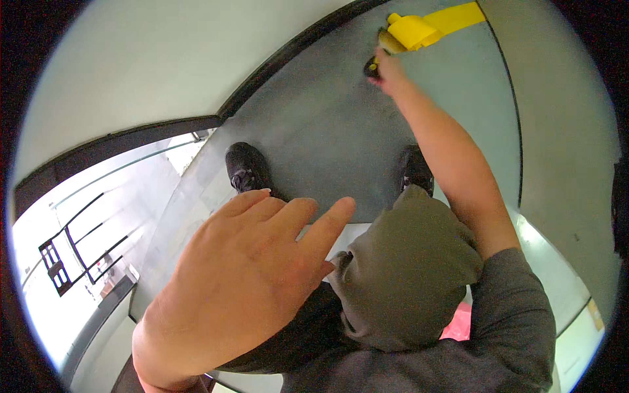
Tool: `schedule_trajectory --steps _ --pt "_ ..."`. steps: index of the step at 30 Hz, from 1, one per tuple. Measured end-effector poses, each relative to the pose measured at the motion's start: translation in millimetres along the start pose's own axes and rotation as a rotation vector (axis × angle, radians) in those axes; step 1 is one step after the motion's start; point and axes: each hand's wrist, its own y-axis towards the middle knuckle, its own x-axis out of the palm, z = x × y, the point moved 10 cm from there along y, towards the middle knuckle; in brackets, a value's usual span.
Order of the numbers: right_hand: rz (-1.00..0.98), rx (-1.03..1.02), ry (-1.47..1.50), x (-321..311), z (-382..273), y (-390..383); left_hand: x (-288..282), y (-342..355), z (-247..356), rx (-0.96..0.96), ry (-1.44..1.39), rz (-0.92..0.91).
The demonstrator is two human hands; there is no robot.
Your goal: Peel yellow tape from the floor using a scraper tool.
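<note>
My right hand reaches far forward to the floor and is closed around a small black-and-yellow tool. Its exact kind is too blurred to make out. Just beyond the fingers lies a bulky, folded or rolled piece of yellow sheet material, with a brownish piece at its near left side; whether that piece belongs to the tool or the roll I cannot tell. A flat yellow strip runs from the roll toward the right wall. My left hand hangs close in the foreground, fingers apart, holding nothing.
Grey floor lies between a pale left wall with black skirting and a grey-beige right wall. My black shoes stand on it. At left is a bright opening with a black metal rack.
</note>
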Motion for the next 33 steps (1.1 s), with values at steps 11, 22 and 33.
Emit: schedule_trajectory --steps 11,22,33 --pt "-0.047 -0.042 -0.018 5 -13 5 2 -1 -3 -0.032 0.002 -0.013" --pt "-0.051 0.085 0.192 20 -6 21 3 -7 -3 -0.054 0.024 -0.019" --pt "-0.060 0.087 0.245 24 -9 15 4 -8 -5 -0.052 0.015 -0.014"
